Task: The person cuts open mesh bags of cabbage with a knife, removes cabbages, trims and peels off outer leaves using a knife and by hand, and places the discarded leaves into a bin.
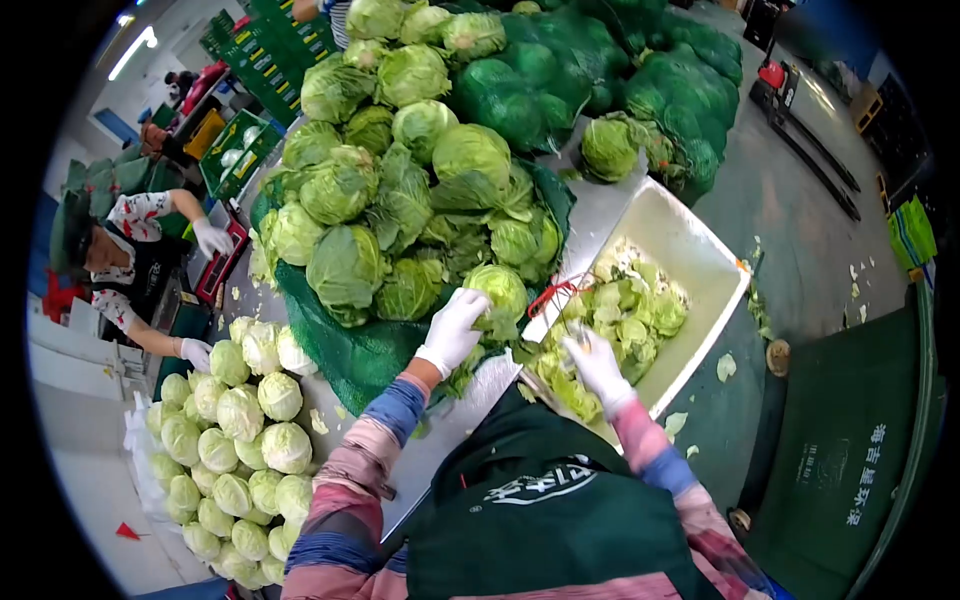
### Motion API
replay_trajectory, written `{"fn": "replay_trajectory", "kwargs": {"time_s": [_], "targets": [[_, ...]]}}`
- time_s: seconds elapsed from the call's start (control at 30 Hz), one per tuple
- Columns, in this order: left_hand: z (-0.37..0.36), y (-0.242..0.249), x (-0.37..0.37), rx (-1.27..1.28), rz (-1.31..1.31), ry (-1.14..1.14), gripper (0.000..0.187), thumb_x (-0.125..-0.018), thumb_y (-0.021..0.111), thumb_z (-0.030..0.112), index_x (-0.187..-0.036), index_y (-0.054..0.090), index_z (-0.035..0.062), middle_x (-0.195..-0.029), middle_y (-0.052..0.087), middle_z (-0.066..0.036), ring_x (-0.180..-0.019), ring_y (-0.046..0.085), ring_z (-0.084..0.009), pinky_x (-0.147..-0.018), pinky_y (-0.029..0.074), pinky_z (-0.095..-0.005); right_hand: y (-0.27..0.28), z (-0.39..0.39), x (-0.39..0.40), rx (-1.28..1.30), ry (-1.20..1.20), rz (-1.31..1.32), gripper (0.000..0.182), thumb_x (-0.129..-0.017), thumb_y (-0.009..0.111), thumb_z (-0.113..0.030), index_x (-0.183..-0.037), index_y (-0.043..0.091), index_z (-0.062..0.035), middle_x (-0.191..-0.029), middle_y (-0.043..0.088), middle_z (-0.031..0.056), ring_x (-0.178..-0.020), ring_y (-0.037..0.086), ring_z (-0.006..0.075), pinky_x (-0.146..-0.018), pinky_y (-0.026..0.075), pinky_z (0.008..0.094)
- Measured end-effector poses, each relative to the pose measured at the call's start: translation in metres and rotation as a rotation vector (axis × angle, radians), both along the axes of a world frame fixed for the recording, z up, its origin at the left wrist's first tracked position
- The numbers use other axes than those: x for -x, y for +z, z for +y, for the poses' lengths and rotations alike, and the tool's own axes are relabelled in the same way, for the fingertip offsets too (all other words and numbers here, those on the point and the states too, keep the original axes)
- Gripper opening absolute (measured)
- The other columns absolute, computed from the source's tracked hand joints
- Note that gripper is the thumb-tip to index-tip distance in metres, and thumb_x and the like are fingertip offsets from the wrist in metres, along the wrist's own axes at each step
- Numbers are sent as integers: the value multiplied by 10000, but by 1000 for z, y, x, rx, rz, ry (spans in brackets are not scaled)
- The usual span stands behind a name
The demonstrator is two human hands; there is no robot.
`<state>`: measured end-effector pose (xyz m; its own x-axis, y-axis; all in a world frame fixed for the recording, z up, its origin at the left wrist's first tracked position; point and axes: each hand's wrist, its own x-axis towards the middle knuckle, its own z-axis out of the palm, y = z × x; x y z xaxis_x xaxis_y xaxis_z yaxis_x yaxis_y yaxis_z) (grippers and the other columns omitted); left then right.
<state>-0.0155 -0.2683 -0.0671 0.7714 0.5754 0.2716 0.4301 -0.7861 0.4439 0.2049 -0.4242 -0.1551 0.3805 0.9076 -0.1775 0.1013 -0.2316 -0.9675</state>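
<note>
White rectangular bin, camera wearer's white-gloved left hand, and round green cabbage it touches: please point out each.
White rectangular bin (705, 272), head view: inner wall.
Wearer's white-gloved left hand (453, 332), head view: hand's back.
Round green cabbage (501, 287), head view: leafy outer side.

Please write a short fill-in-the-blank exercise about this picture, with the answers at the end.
The left hand, in a ____ glove, touches a cabbage.
The right hand is over a box holding loose ____.
The net bags at the top are ____ in colour.
A pile of paler cabbages is on the picture's ____ side.
Answers: white; leaves; green; left.
</note>
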Motion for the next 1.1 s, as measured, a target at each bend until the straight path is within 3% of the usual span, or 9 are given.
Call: {"fn": "replay_trajectory", "kwargs": {"time_s": [0.2, 0.3, 0.33, 0.5, 0.63, 0.73, 0.93, 1.0, 1.1], "targets": [[-55, -2, 32, -10, 332, -114, 589, -600, 773, 168, -1149, 573, 102, -1154, 548, -104, -1131, 483, -325, -957, 406, -456, 10, 47, 3, -36, 6, 319, 431, -920, 612, -241, -1234, 545, 45, -886, 688, 101, -626, 647, 128, -609, 503, 269], [-59, 31, 20, 26, 264, -153, 832, -534, 887, 380, -1230, 538, 86, -1187, 527, -139, -1160, 444, -335, -999, 343, -477, 5, 82, -17, -129, 405, -555, 359, -854, 609, -298, -1064, 633, -9, -988, 677, 194, -850, 666, 322, -785, 523, 419], [-49, 22, 14, 84, 185, -119, 809, -558, 879, 358, -1231, 535, 70, -1190, 523, -152, -1163, 439, -347, -986, 362, -455, 33, 97, -23, 27, 403, -533, 314, -838, 618, -291, -971, 651, -8, -870, 654, 224, -825, 646, 362, -770, 521, 449], [-28, -8, -21, -37, 291, 110, 720, -801, 721, 438, -1353, 500, 31, -988, 499, -180, -940, 476, -345, -839, 427, -438, 209, 149, -56, 111, 569, -1200, 234, -795, 677, -226, -951, 718, -56, -957, 704, 123, -907, 675, 277, -781, 538, 377], [4, -13, -37, -3, 481, 41, 614, -740, 780, 291, -1244, 563, 15, -1070, 538, -194, -1015, 518, -372, -924, 437, -436, 252, 160, -69, -163, 436, -1370, 274, -818, 646, -279, -929, 693, -33, -917, 684, 153, -870, 665, 307, -773, 531, 399], [15, -16, -47, -119, 242, -22, 660, -705, 804, 264, -1249, 526, 15, -1190, 529, -204, -1131, 507, -376, -1007, 407, -411, 265, 152, -71, -366, 345, -1392, 318, -835, 623, -320, -912, 675, -15, -887, 669, 176, -843, 657, 330, -767, 527, 416], [-5, -26, -36, 388, 118, 131, 896, -699, 814, 346, -1447, 374, 122, -1303, 423, -215, -1207, 460, -363, -1080, 345, -402, 227, 107, -81, -407, 233, -1093, 425, -870, 576, -400, -878, 639, 20, -826, 639, 221, -788, 641, 375, -756, 518, 449], [-25, -47, -29, 361, 130, 427, 873, -697, 821, 382, -1430, 408, 149, -1265, 407, -219, -1159, 476, -374, -992, 450, -384, 175, 81, -78, -197, 281, -892, 463, -881, 561, -427, -867, 626, 31, -806, 629, 236, -770, 636, 390, -752, 514, 459], [-39, -20, -23, 1132, -143, 859, 965, -737, 784, 486, -1452, 240, 134, -1290, 406, -231, -1108, 530, -350, -647, 586, -480, 73, 57, -49, 178, 265, -560, 426, -862, 609, -340, -1000, 590, 63, -861, 661, 243, -794, 663, 351, -738, 535, 436]]}}
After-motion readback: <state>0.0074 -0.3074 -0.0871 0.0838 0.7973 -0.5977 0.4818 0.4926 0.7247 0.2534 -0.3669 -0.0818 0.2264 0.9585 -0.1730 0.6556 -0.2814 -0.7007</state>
